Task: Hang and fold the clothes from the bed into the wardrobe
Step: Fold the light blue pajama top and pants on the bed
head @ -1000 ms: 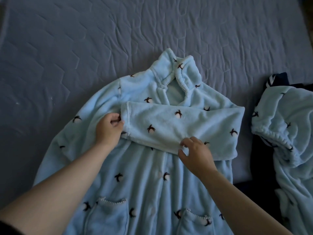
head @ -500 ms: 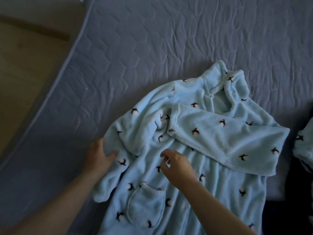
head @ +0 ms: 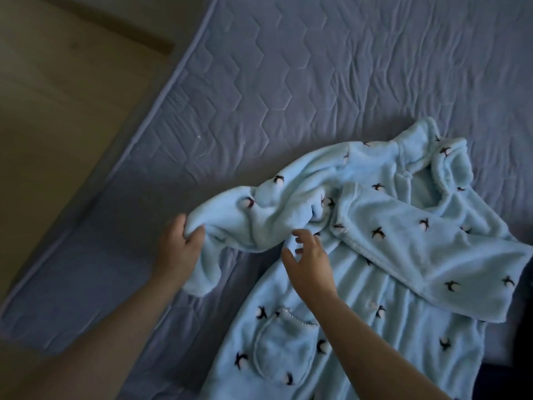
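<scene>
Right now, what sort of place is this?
Probably a bedroom: a quilted mattress fills most of the view, a fleece robe lies spread on it, and a tan floor shows beside it.

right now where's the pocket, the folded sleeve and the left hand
pocket point(head: 285, 347): head view, middle of its front patch
folded sleeve point(head: 432, 255): head view, mid-length of the sleeve across the chest
left hand point(head: 179, 249): head view, back of the hand gripping the loose sleeve point(head: 245, 223)

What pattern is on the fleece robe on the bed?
Light blue robe with small dark-and-white motifs, clearest in the head view.
</scene>
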